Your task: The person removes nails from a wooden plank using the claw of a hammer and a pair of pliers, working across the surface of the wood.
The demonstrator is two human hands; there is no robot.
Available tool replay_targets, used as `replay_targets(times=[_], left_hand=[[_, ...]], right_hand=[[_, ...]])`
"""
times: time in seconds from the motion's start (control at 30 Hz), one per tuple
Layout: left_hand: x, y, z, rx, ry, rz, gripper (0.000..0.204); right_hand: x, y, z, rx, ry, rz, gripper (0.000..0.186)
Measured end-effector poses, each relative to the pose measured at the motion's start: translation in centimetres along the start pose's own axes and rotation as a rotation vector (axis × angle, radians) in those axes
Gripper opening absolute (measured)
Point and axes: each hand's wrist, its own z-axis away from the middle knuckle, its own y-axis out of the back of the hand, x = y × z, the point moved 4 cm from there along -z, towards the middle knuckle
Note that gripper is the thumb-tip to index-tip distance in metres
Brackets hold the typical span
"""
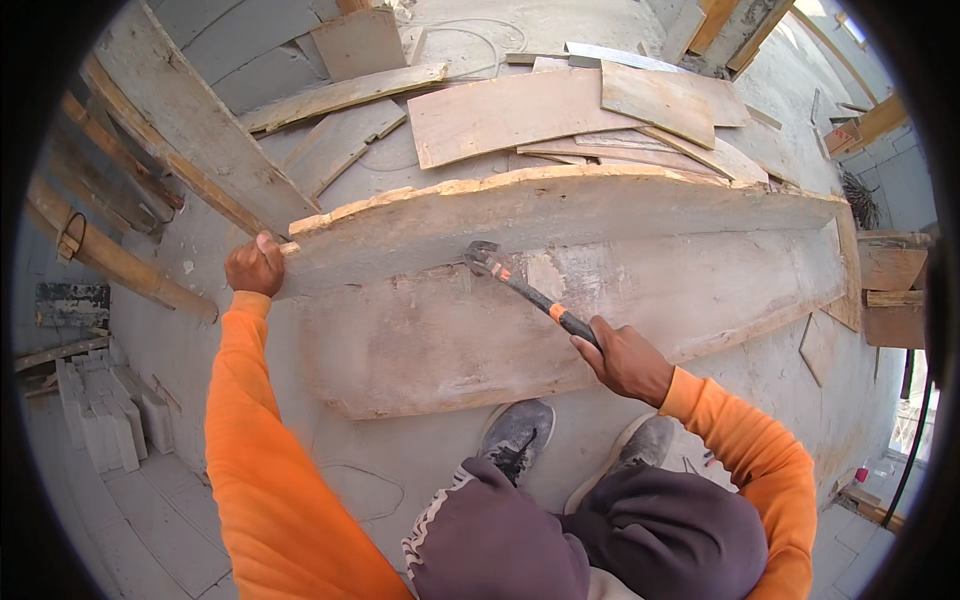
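Note:
Two long boards meet at an angle in front of me: a flat plywood panel (pixel 440 345) on the floor and an upright board (pixel 590 205) with a rough, splintered top edge along its far side. My left hand (pixel 255 266) is closed around the upright board's left end. In my right hand (pixel 628 362) is a claw hammer (pixel 540 300) with a black and orange handle, gripped near its end. The hammer's head lies at the seam between the two boards, left of their middle. A short wood piece (pixel 846 265) stands across the right end.
Loose plywood sheets (pixel 520 110) lie piled beyond the boards. A tall plank (pixel 200 120) leans at the left, beside a round wooden pole (pixel 110 245). Pale blocks (pixel 100 415) are stacked at the lower left. My shoes (pixel 517 437) stand close to the panel's near edge.

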Motion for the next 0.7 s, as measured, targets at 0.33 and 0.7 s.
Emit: replay_targets(times=[0.33,0.7], left_hand=[[-0.3,0.3,-0.2,0.018,-0.003,-0.012,0.039],[-2.4,0.9,1.7,-0.039,0.000,-0.082,0.040]], right_hand=[[4.1,5.6,10.5,0.573,-0.075,-0.056,0.031],[8.8,4.0,10.7,0.325,-0.308,-0.020,0.035]])
